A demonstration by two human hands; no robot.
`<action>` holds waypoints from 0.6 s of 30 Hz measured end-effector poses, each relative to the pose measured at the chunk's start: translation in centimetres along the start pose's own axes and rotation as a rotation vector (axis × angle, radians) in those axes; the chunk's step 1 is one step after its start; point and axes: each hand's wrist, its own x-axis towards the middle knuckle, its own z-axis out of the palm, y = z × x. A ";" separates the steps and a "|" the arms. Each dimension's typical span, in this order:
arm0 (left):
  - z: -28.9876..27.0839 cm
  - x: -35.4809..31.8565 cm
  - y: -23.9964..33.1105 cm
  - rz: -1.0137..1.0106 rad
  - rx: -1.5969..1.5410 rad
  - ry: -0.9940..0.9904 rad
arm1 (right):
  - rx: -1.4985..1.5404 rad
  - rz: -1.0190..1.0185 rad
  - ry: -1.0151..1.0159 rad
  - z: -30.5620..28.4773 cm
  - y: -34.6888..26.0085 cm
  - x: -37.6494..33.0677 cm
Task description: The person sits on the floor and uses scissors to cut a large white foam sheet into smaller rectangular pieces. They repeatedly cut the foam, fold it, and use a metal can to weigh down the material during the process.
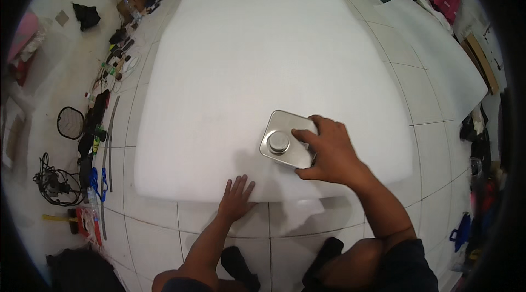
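A large white foam slab [263,62] with rounded corners lies on the tiled floor in front of me. My right hand [331,149] grips a rectangular metal can [293,119] from its right side, fingers wrapped over the edge. The can has a round silver cap [278,142] on its top, toward the left. It is over the near right part of the slab; whether it rests there or hangs above I cannot tell. Flat on the slab's near edge, my left hand [236,199] has its fingers spread and holds nothing.
Along the left wall lie bottles, a coil of black cable [55,182], a hammer with a yellow handle [59,218] and long thin strips [111,144]. On the right are a white sheet [438,51], a cardboard piece [481,62] and a pink bag [442,0]. My feet stand near the slab.
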 end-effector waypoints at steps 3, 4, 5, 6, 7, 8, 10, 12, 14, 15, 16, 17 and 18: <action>-3.4 0.0 1.7 -0.055 0.004 -0.144 | 0.012 0.033 -0.117 -0.7 -0.4 0.4; -4.9 0.0 2.5 -0.071 0.065 -0.223 | -0.051 0.003 -0.099 -1.1 -0.5 0.2; -6.7 0.3 4.0 -0.076 0.127 -0.289 | -0.126 -0.024 -0.074 -2.0 -0.1 -0.4; -8.5 0.4 5.7 -0.152 -0.079 -0.396 | -0.193 -0.045 -0.038 -3.5 0.2 -1.1; -10.8 0.0 7.3 -0.242 -0.277 -0.490 | -0.203 -0.073 0.045 -6.2 -0.8 -1.4; -13.7 -0.7 8.6 -0.341 -0.472 -0.575 | -0.062 0.034 0.127 -8.8 -1.8 -2.2; -18.2 -4.0 11.7 -0.365 -0.682 -0.437 | 0.215 0.242 0.298 -13.6 -3.8 -5.4; -25.8 -7.2 14.4 -0.353 -0.813 -0.580 | 0.307 0.267 0.397 -21.4 -7.4 -8.6; -31.4 -12.1 16.0 -0.331 -0.759 -0.541 | 0.588 0.335 0.342 -30.6 -12.2 -12.4; -36.2 -13.5 16.1 -0.324 -0.749 -0.569 | 0.601 0.182 0.444 -36.1 -14.2 -13.1; -41.2 -15.7 16.4 -0.320 -0.740 -0.610 | 0.615 0.036 0.536 -40.9 -16.3 -14.3; -45.1 -17.6 16.2 -0.316 -0.731 -0.654 | 0.815 0.158 0.636 -45.8 -18.8 -16.0; -45.5 -19.6 14.8 -0.411 -0.726 -0.698 | 0.774 0.132 0.743 -51.4 -21.8 -17.4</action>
